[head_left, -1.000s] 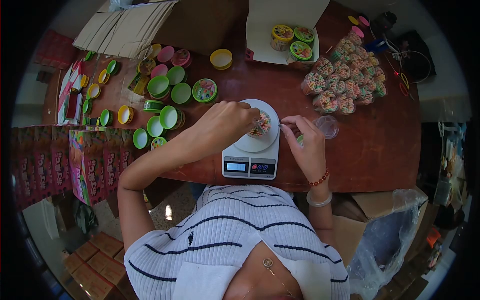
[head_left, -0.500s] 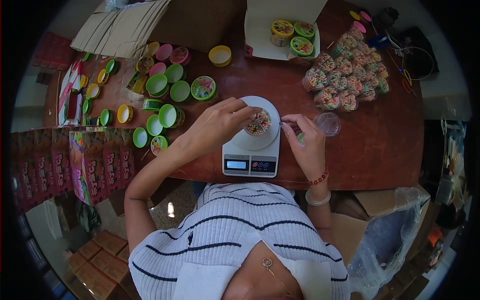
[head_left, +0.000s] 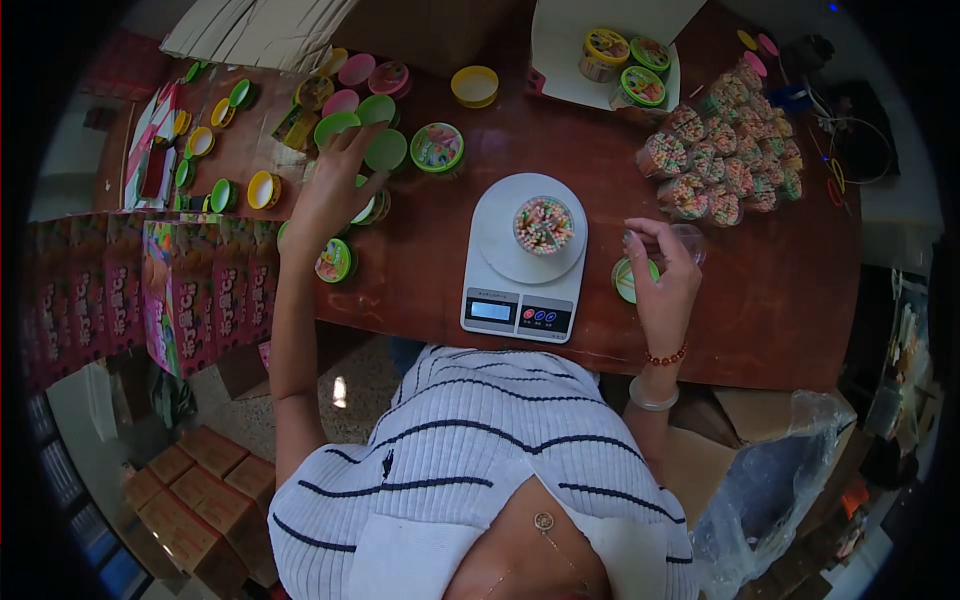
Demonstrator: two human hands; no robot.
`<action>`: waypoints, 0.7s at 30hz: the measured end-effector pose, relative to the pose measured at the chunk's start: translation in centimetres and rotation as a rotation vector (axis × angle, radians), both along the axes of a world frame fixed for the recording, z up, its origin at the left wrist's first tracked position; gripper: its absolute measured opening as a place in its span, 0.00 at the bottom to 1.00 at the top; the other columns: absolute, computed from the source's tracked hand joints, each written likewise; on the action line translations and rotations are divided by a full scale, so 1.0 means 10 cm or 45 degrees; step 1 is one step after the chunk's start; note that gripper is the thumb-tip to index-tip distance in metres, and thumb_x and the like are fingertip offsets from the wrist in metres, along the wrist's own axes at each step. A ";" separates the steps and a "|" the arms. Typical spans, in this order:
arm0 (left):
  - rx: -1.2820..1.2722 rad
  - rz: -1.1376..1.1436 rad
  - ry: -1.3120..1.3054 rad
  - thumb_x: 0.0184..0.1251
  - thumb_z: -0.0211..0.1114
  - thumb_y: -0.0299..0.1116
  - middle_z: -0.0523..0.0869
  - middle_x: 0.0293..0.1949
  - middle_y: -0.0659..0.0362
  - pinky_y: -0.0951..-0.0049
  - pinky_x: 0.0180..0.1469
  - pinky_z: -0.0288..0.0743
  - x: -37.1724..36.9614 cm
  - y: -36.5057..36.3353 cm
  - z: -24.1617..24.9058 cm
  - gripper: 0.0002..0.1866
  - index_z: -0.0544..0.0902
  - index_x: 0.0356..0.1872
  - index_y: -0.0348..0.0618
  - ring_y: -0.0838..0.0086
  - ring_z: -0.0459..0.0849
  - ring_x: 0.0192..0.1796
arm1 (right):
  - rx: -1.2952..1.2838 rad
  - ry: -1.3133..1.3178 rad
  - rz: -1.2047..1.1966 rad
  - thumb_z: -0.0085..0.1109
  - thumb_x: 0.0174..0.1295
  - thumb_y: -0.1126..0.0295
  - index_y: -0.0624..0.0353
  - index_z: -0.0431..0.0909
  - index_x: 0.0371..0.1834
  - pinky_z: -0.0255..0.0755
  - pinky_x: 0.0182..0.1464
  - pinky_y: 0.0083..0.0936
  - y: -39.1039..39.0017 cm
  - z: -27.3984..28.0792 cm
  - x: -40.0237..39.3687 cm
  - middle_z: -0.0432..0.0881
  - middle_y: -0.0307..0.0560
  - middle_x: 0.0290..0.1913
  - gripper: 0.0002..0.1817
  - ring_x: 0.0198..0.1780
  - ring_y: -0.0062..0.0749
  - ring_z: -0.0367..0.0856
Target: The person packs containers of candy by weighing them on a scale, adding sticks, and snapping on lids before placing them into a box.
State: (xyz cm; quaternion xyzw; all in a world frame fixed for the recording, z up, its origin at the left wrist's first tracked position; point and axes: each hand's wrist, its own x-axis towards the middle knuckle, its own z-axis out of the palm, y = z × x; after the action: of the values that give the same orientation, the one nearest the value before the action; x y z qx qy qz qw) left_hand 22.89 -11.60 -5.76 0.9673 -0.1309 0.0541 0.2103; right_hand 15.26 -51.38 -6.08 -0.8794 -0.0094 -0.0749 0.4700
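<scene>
Table [head_left: 760,290]: bearing everything. Scale [head_left: 500,285]: carrying the filled candy cup [head_left: 543,224] at centre. My left hand [head_left: 335,185]: lying spread open over green lids [head_left: 350,130]. My right hand [head_left: 665,275]: pinching an empty clear cup [head_left: 690,238] beside the scale.

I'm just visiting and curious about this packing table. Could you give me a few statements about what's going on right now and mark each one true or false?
1. A cup of colourful sweets stands on the scale. True.
2. The left hand rests on that cup. False: it is off to the side, over the green lids.
3. The right hand is beside the scale, above a green lid. True.
4. The filled cups are stacked on the scale. False: they are grouped on the table.
</scene>
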 end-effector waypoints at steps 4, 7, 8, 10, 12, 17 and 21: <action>0.376 -0.216 -0.218 0.57 0.74 0.27 0.81 0.64 0.45 0.53 0.65 0.78 0.26 0.13 -0.56 0.36 0.76 0.71 0.47 0.45 0.81 0.64 | 0.001 0.008 0.030 0.66 0.71 0.75 0.63 0.85 0.50 0.81 0.43 0.26 0.04 -0.02 0.08 0.89 0.48 0.41 0.08 0.40 0.29 0.89; 0.477 -0.322 -0.240 0.54 0.74 0.27 0.82 0.62 0.46 0.53 0.63 0.80 0.48 0.18 -0.70 0.38 0.77 0.71 0.48 0.46 0.82 0.63 | -0.015 -0.001 0.049 0.66 0.71 0.75 0.64 0.85 0.49 0.81 0.43 0.25 0.07 0.03 0.06 0.89 0.47 0.41 0.08 0.39 0.28 0.89; 0.456 -0.340 -0.101 0.52 0.75 0.28 0.83 0.61 0.47 0.53 0.62 0.80 0.52 0.20 -0.67 0.38 0.77 0.71 0.48 0.46 0.82 0.63 | -0.045 -0.015 0.065 0.66 0.71 0.75 0.64 0.85 0.49 0.81 0.43 0.25 0.07 0.05 0.05 0.89 0.47 0.41 0.08 0.39 0.28 0.89; 0.402 -0.300 -0.087 0.54 0.76 0.30 0.83 0.60 0.47 0.52 0.61 0.81 0.52 0.19 -0.56 0.37 0.78 0.70 0.48 0.45 0.83 0.61 | -0.074 -0.027 0.082 0.66 0.71 0.75 0.64 0.86 0.49 0.81 0.43 0.25 0.06 0.06 0.01 0.89 0.47 0.41 0.07 0.39 0.28 0.89; 0.358 -0.269 -0.076 0.56 0.77 0.33 0.83 0.59 0.47 0.51 0.60 0.81 0.48 0.09 -0.32 0.35 0.78 0.69 0.49 0.45 0.84 0.60 | -0.058 -0.056 0.037 0.66 0.71 0.76 0.63 0.86 0.49 0.80 0.42 0.25 0.05 0.05 -0.03 0.89 0.47 0.39 0.07 0.38 0.27 0.89; 0.437 0.021 -0.459 0.61 0.79 0.48 0.84 0.56 0.44 0.50 0.56 0.82 0.41 0.03 -0.13 0.33 0.79 0.65 0.47 0.45 0.86 0.54 | 0.028 0.031 0.051 0.76 0.61 0.73 0.61 0.81 0.60 0.82 0.50 0.28 0.16 -0.09 -0.03 0.87 0.52 0.50 0.23 0.47 0.35 0.88; 0.108 0.219 -0.340 0.59 0.82 0.44 0.84 0.55 0.45 0.54 0.56 0.82 0.24 -0.20 0.16 0.31 0.79 0.61 0.44 0.47 0.87 0.54 | -0.031 -0.207 0.256 0.85 0.48 0.70 0.57 0.66 0.74 0.77 0.67 0.44 0.59 -0.36 0.04 0.77 0.60 0.67 0.49 0.66 0.57 0.79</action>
State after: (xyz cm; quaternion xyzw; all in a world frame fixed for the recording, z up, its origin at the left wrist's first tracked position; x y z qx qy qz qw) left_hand 25.34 -13.65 -4.12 0.9671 -0.0767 0.1946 0.1447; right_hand 15.70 -45.49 -9.65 -0.8706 -0.1366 -0.0983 0.4622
